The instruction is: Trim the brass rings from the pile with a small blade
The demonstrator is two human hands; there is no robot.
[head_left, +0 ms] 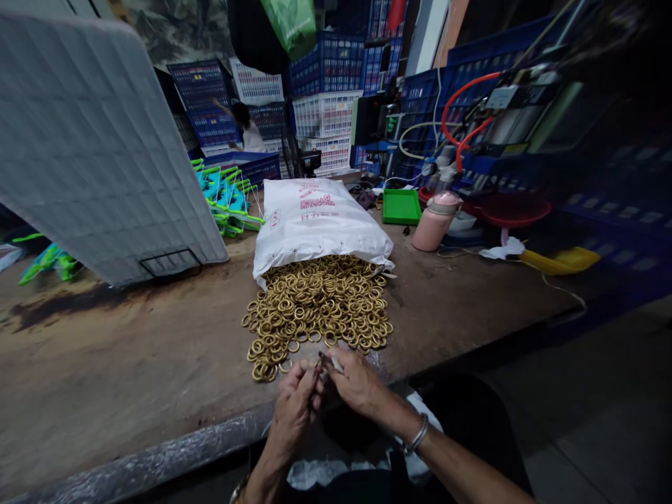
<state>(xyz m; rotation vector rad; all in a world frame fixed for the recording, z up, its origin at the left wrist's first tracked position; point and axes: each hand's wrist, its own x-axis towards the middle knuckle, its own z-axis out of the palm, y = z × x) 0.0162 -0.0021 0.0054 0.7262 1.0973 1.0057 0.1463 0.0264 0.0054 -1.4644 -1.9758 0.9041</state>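
Note:
A heap of small brass-coloured rings [318,308] spills from the open mouth of a white printed sack [315,220] lying on a worn brown workbench [131,364]. At the bench's near edge my left hand [295,409] and my right hand [355,383] meet, fingers pinched together. Between their fingertips is a small thin piece [328,360], partly pale, too small to name. Both hands sit just in front of the ring heap. A metal bangle [418,434] circles my right wrist.
A large grey ribbed panel [94,140] leans on the bench at left, with green and blue plastic parts [228,196] behind it. A green tray [401,206], a pink bottle [437,221], a red bowl [514,208] and hosed machinery stand at right. Stacked crates and another person fill the background.

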